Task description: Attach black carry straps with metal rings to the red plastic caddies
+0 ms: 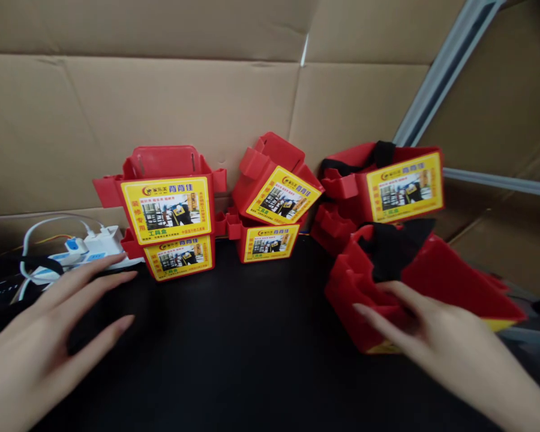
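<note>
My left hand [58, 330] hovers over the black table at the left, fingers spread and nothing in it. At the right my right hand [436, 336] grips the near side of a red plastic tool box [459, 276], its thumb beside the small side pockets. This box is tilted, and a black strap [393, 246] lies in and over it. Behind it sits another red tool box [405, 186] with a black strap and a yellow label. Two stacked tool boxes [166, 210] stand nearest my left hand. In the middle, one tool box [283, 198] leans on top of another [270, 243].
A white power strip [103, 243] with plugs and cables lies at the left, behind my left hand. Cardboard panels [184, 102] rise behind the black table [243, 342]. A metal frame post [445, 78] slants down at the right.
</note>
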A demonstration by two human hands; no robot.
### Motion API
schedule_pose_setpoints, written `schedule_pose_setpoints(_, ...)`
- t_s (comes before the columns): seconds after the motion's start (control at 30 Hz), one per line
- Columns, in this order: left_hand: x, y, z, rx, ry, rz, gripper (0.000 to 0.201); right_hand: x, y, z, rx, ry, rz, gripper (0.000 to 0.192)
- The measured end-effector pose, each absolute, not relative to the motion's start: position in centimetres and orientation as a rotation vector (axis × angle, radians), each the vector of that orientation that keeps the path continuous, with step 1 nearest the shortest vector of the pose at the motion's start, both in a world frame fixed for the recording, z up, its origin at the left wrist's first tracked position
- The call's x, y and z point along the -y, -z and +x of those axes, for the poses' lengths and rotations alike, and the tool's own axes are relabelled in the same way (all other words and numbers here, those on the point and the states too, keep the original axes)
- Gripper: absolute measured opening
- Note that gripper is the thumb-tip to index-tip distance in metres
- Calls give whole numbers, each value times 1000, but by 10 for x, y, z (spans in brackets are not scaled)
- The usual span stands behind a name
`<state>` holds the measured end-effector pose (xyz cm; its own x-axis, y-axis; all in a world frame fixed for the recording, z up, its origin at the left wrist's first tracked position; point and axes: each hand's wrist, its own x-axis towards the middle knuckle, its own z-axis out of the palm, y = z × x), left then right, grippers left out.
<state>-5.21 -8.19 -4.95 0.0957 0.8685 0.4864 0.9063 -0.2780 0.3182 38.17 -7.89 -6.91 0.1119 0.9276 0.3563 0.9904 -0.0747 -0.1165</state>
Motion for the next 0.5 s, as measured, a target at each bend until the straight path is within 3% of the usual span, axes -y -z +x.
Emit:
schedule_pose_setpoints(0.27,71,45,22,1536,781,-2659,55,93,58,291,2295,12,-1482,39)
schedule_pose_setpoints(0.4,59,41,46,1653,1054,-2708,68,103,52,257,2423,-128,-1110,36)
schedule_pose_setpoints(0.5,46,40,41,1716,1203,-2758,58,100,36,244,2440,-212,-901,35)
